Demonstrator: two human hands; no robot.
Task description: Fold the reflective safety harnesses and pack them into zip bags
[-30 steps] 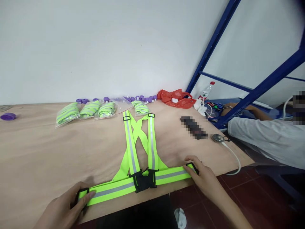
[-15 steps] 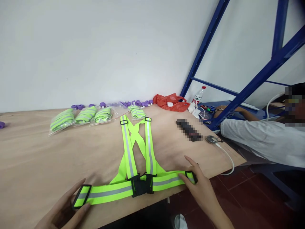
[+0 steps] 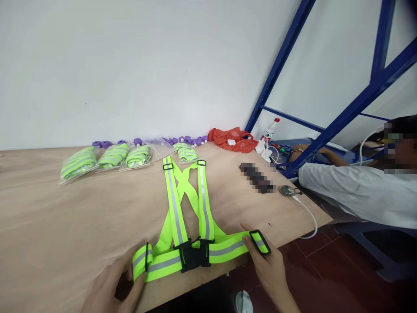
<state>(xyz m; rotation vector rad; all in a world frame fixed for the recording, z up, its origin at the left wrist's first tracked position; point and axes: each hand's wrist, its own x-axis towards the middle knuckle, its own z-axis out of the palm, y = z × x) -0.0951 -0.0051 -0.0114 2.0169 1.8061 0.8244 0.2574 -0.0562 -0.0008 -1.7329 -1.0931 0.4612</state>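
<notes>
A neon-yellow reflective harness (image 3: 174, 204) with grey stripes lies spread near the table's front edge, its straps crossing at the back. Its black plastic buckle (image 3: 194, 255) sits at the middle of the waist strap. My left hand (image 3: 115, 278) grips the strap's left end, which is folded over toward the buckle beside a black slider (image 3: 147, 257). At the other end, my right hand (image 3: 265, 261) pinches the strap by a second black slider (image 3: 259, 242), thumb in front and fingers behind.
Several bagged reflective straps (image 3: 79, 164) lie along the back, by purple items (image 3: 187, 139) and a red plastic bag (image 3: 233, 139). To the right are a pixelated dark object (image 3: 257, 177), a round device (image 3: 287, 190) with a white cable, a blue frame (image 3: 345, 98) and a person in a white sleeve (image 3: 345, 187).
My left hand has moved right, folding the strap's left end inward toward the buckle. My right hand has shifted slightly, and its slider now tilts more.
</notes>
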